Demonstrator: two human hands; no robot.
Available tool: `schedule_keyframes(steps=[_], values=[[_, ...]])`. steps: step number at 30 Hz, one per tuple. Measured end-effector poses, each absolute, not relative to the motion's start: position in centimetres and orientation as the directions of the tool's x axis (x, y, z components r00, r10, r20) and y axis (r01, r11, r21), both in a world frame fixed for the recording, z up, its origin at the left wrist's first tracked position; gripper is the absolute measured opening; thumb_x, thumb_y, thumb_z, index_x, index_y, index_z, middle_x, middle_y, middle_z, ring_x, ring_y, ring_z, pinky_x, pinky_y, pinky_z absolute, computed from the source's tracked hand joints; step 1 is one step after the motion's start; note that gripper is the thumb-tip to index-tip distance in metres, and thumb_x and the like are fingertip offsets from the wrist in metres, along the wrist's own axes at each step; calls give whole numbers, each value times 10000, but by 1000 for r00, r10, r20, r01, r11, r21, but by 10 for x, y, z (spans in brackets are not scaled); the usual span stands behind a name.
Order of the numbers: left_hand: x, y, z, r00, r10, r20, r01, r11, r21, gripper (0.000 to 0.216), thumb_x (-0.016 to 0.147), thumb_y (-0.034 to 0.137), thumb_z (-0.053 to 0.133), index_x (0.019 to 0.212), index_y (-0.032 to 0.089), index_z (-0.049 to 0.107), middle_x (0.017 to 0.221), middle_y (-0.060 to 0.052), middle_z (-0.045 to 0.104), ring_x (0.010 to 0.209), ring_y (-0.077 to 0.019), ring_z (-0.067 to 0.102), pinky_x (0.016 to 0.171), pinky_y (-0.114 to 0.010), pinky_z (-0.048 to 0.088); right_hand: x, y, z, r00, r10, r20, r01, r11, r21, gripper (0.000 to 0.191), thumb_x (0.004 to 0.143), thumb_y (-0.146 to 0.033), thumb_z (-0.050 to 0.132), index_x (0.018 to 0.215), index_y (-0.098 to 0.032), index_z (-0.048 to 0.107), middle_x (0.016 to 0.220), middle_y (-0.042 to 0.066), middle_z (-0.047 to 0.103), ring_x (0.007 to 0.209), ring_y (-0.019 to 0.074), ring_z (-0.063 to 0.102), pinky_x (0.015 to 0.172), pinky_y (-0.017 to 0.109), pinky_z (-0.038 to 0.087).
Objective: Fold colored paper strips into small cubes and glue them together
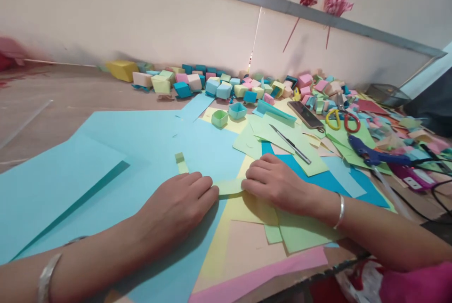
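A pale green paper strip (230, 187) stretches between my two hands, low over the coloured sheets. My left hand (183, 199) is closed at the strip's left end, its fingertips hidden under the knuckles. At the other end my right hand (273, 183) pinches the paper with curled fingers. Just beyond the left hand, a short folded green paper piece (181, 162) stands up. Large light blue paper (151, 138) lies beneath the left hand. Farther back sit a small open green paper box (219, 118) and a light blue paper box (237, 110).
Many small coloured paper boxes (223, 90) line the wall. To the right lie a pen (291, 144), a phone (305, 115), scissors with yellow and red handles (342, 119), and a blue glue gun (376, 154) with its cord. Paper scraps (402, 128) cover the far right.
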State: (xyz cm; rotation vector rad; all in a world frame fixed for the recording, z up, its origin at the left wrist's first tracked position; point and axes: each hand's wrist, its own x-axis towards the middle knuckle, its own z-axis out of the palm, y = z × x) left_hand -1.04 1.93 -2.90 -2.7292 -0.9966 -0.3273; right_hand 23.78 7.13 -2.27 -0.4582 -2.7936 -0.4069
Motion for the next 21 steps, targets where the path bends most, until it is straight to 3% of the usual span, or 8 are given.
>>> schedule_keyframes(steps=[4,7,14,21], values=[[-8,15,-29,691,694,201,705,-709,24,234,912,136,445,708,180,550,688,-28,527,604,-176,448,540,-314,289,238,68,-26,-889,328,321,385,913,136,249,902,-88,475,682,-167,563,722,28,559,700,145,411,629,310,232],[-5,14,-25,628,765,144,754,-644,133,261,929,173,410,715,179,559,697,-28,533,627,-173,488,552,-302,321,238,68,-27,-859,428,281,443,896,-8,233,893,-132,500,672,-162,568,705,30,538,671,141,389,597,298,219],[-8,17,-25,511,858,54,798,-497,340,234,932,225,394,794,193,579,752,-26,580,671,-171,522,588,-296,348,239,66,-9,-729,684,1,647,690,-325,176,883,-228,610,723,-162,582,735,16,589,707,134,480,590,266,264],[-9,18,-27,501,864,56,814,-492,310,244,938,254,368,794,197,557,727,-25,566,646,-178,500,571,-303,317,241,69,-9,-688,725,-23,705,661,-257,257,898,-218,556,651,-173,502,706,18,568,688,137,458,579,273,254]])
